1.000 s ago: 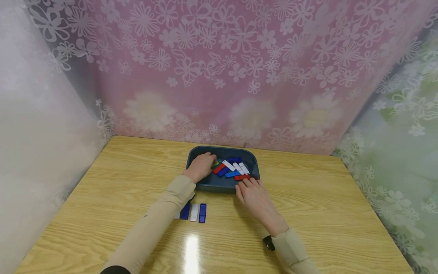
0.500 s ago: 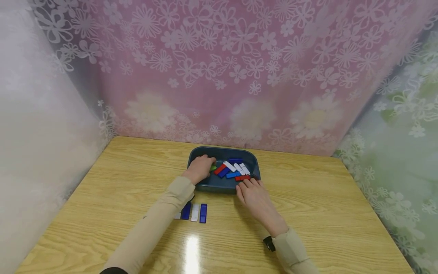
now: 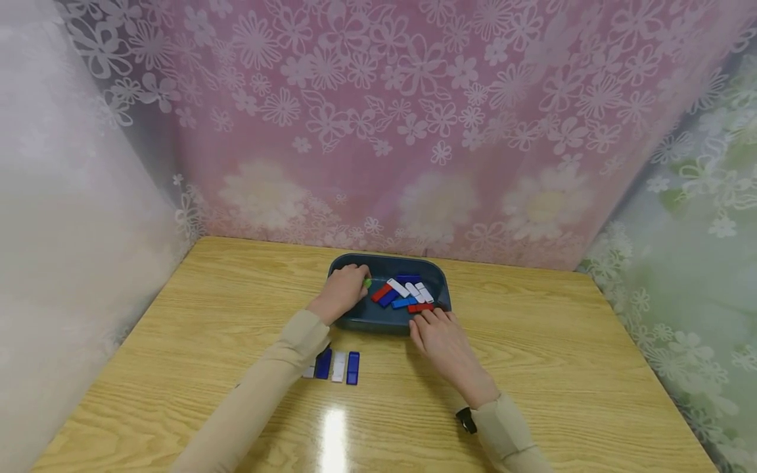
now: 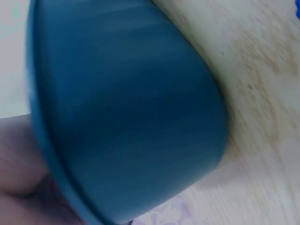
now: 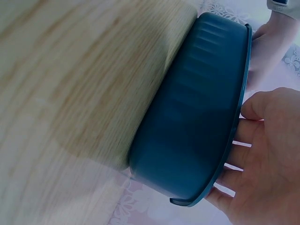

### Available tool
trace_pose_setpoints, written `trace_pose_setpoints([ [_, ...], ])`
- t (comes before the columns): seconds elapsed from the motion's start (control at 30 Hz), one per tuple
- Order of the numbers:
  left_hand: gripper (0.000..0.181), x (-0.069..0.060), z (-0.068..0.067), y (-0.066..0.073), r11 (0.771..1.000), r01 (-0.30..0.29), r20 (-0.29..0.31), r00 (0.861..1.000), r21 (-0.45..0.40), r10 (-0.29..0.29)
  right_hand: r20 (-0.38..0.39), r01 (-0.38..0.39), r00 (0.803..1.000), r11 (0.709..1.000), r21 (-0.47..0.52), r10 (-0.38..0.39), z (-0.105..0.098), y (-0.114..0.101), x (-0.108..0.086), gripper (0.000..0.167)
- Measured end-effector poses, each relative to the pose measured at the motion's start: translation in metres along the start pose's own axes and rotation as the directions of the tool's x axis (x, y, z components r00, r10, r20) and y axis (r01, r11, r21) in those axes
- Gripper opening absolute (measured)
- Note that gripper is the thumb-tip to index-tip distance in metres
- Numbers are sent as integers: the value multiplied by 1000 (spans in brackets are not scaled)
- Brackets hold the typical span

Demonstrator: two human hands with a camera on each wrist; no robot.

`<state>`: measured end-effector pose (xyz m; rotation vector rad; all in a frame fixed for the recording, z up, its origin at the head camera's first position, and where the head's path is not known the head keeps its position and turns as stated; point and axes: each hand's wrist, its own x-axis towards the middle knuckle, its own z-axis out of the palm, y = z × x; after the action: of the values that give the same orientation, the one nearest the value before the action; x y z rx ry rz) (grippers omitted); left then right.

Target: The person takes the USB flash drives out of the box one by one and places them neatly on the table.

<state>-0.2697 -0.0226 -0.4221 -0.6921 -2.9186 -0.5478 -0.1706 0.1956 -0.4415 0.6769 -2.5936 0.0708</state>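
In the head view a dark blue-green plastic basin (image 3: 367, 325) stands on the table. My left hand (image 3: 340, 292) reaches over its left side and pinches a small green piece (image 3: 367, 283), mostly hidden by the fingers. My right hand (image 3: 443, 341) rests on the front right rim, its fingers laid over the edge, as the right wrist view shows. Several flat oblong pieces lie in the basin: white (image 3: 397, 288), red (image 3: 381, 292), light blue (image 3: 404, 303) and dark blue (image 3: 408, 278). The left wrist view shows mostly the basin's outer wall (image 4: 136, 108).
In front of the basin, dark blue (image 3: 353, 368) and white (image 3: 338, 366) pieces stand in a row on the wooden table (image 3: 532, 341). My left sleeve (image 3: 278, 361) covers the row's left end. A pink floral curtain (image 3: 378, 131) hangs behind the table.
My left hand has drawn slightly back to the left, and the green piece has come up with its fingertips. The right hand has stayed on the rim.
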Motion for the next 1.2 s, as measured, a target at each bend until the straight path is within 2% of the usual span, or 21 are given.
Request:
trace_pose_setpoints([
  [0.2,23,-8,-11,7,997,-48,-92,995,-59,43,15,-8,1000,1000,21,7,1,0,0,22],
  [0.4,21,-23,-25,16,983,-92,-135,988,-159,70,0,-1,1000,1000,12,1,3,1,0,21],
  [0.53,22,-34,-33,23,968,-103,-171,983,-227,65,-5,2,1000,1000,10,-2,3,1,0,21],
  [0.67,27,-46,-40,30,946,-87,-172,984,-313,34,0,-2,1000,1000,11,2,3,1,1,20],
  [0.77,29,-57,-41,35,929,-76,-158,987,-361,20,1,-7,1000,1000,10,7,2,0,1,19],
  [0.9,31,-71,-36,39,924,-73,-122,992,-376,28,13,-18,1000,1000,8,18,2,0,1,17],
  [1.07,38,-89,-24,40,907,-80,-32,997,-414,73,16,-19,1000,1000,3,19,3,0,1,18],
  [1.2,38,-100,-13,38,891,-69,53,993,-448,103,-2,-6,1000,1000,3,6,2,0,1,19],
])
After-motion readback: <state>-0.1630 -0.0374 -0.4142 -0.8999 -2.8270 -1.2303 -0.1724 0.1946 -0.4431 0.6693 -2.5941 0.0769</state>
